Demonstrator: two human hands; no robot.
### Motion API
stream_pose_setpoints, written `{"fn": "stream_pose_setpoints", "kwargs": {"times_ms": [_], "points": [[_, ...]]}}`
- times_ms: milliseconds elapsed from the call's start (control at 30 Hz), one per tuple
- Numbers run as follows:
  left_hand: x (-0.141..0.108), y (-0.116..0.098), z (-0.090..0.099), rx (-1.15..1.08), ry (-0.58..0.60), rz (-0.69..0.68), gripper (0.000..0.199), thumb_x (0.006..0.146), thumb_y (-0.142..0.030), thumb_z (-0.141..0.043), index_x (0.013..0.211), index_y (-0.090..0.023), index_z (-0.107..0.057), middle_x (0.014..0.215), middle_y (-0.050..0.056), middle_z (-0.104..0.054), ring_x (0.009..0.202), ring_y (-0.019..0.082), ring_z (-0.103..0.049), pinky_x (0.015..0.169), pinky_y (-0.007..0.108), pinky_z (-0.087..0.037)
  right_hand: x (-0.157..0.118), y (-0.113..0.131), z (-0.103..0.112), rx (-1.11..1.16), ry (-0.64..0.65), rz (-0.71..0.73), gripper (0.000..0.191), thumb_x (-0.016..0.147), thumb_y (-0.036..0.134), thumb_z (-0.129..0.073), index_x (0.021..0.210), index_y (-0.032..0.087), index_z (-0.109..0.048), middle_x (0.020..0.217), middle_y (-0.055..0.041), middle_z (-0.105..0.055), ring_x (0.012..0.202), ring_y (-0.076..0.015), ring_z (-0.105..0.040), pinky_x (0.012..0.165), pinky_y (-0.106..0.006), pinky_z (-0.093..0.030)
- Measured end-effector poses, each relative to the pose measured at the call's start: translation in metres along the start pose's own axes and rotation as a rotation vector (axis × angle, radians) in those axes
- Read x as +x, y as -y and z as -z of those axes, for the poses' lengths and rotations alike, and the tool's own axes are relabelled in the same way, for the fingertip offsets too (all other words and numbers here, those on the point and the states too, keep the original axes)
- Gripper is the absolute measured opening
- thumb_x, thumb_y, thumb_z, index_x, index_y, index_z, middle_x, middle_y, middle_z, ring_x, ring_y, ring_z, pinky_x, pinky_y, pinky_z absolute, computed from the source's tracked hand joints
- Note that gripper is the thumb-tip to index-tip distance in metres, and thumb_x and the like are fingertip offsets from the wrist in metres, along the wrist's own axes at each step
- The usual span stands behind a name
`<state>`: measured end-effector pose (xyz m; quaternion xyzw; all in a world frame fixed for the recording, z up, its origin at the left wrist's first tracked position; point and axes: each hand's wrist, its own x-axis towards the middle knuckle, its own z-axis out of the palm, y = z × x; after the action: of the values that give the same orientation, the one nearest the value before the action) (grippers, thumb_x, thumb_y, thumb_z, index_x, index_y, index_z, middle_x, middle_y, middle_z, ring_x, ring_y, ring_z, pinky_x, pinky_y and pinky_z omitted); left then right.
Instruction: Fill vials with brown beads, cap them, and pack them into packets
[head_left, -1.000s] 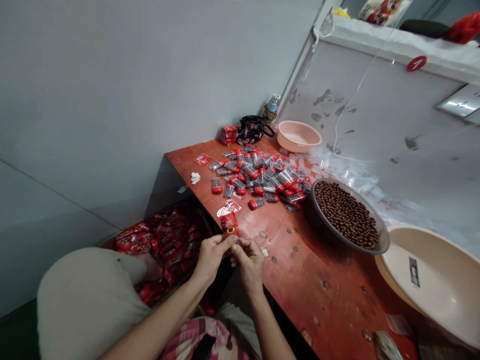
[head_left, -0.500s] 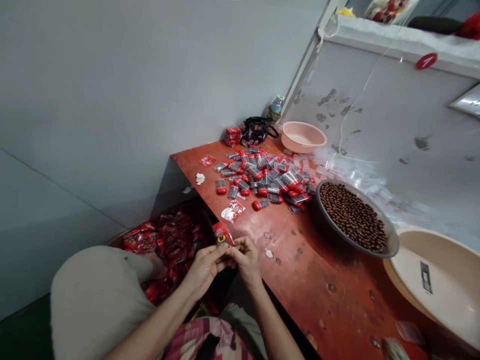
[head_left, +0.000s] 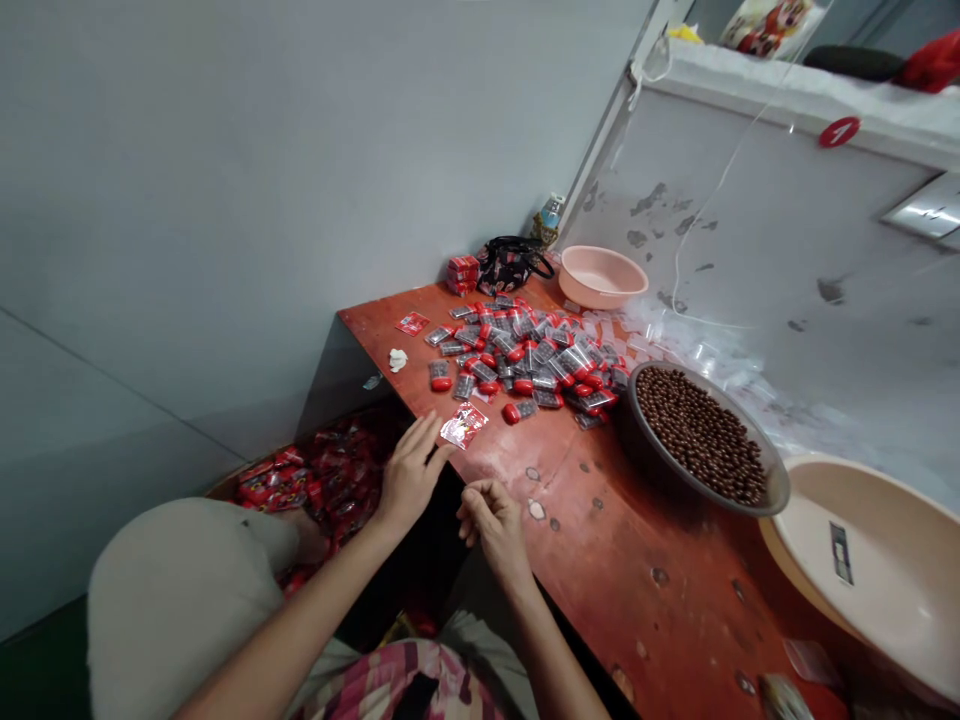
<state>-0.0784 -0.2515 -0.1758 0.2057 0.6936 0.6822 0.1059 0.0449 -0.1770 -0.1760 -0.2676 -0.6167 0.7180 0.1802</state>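
Observation:
My left hand (head_left: 411, 470) is open over the table's near edge, its fingers stretched toward a small stack of shiny red printed wrappers (head_left: 464, 426). Fingertips and wrappers are very close; I cannot tell whether they touch. To the right, my right hand (head_left: 493, 525) is closed, thumb and fingers curled together. What it holds, if anything, is hidden. Beyond the wrappers lies a heap of small clear packs with red ends (head_left: 529, 350) and dark contents. Below and left of my left hand, many red packets (head_left: 281, 480) fill a container beside my leg.
On the red table (head_left: 600, 600) stand a grey bowl of brown balls (head_left: 637, 420), a large cream basin (head_left: 885, 520) and a pink basin (head_left: 600, 292). A black bag (head_left: 506, 268) and red boxes (head_left: 462, 275) sit at the back. Clear plastic pieces (head_left: 712, 365) lie along the wall.
The red packet that both hands held between them is no longer in them. My hands have separated: the left has moved up toward the wrappers, while the right stays near its place with curled fingers.

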Motion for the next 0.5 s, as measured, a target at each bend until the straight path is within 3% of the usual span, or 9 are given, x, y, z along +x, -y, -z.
{"fn": "stream_pose_setpoints", "kwargs": {"times_ms": [67,200,367,500], "points": [[0.019,0.001,-0.016,0.195,0.080,-0.166,0.035,0.065,-0.023,-0.066,0.099,-0.026,-0.064,0.123,0.004,-0.052,0.124,0.027,-0.030,0.105,0.041,-0.013,-0.001,0.000,0.001,-0.012,0.003,-0.002,0.023,0.077,0.038,-0.053,0.076,0.015,-0.051,0.056,0.0027,-0.055,0.038,-0.0047,-0.047,0.032,-0.012,-0.033],[0.038,0.016,-0.031,0.446,0.119,-0.268,0.025,0.069,-0.019,-0.062,0.092,-0.028,-0.066,0.119,0.004,-0.055,0.123,0.029,-0.031,0.103,0.048,-0.010,-0.003,0.000,0.007,-0.029,-0.002,-0.002,0.022,0.078,0.037,-0.053,0.075,0.015,-0.052,0.057,0.0025,-0.055,0.040,-0.0052,-0.048,0.034,-0.013,-0.033],[0.037,0.023,-0.033,0.430,0.087,-0.281,0.021,0.073,-0.017,-0.057,0.087,-0.028,-0.067,0.113,0.004,-0.059,0.120,0.027,-0.037,0.102,0.051,-0.009,0.009,0.011,0.016,-0.054,-0.067,0.048,0.019,0.077,0.034,-0.054,0.076,0.015,-0.054,0.059,0.0022,-0.055,0.045,-0.0066,-0.050,0.039,-0.015,-0.037],[0.021,0.005,-0.034,0.281,0.099,-0.325,0.021,0.074,-0.019,-0.055,0.090,-0.027,-0.067,0.114,0.004,-0.059,0.122,0.025,-0.035,0.103,0.048,-0.013,0.035,0.021,0.017,0.092,-0.211,0.129,0.031,0.071,0.032,-0.061,0.097,0.019,-0.052,0.084,-0.0025,-0.060,0.071,-0.0124,-0.057,0.053,-0.020,-0.046]]}}
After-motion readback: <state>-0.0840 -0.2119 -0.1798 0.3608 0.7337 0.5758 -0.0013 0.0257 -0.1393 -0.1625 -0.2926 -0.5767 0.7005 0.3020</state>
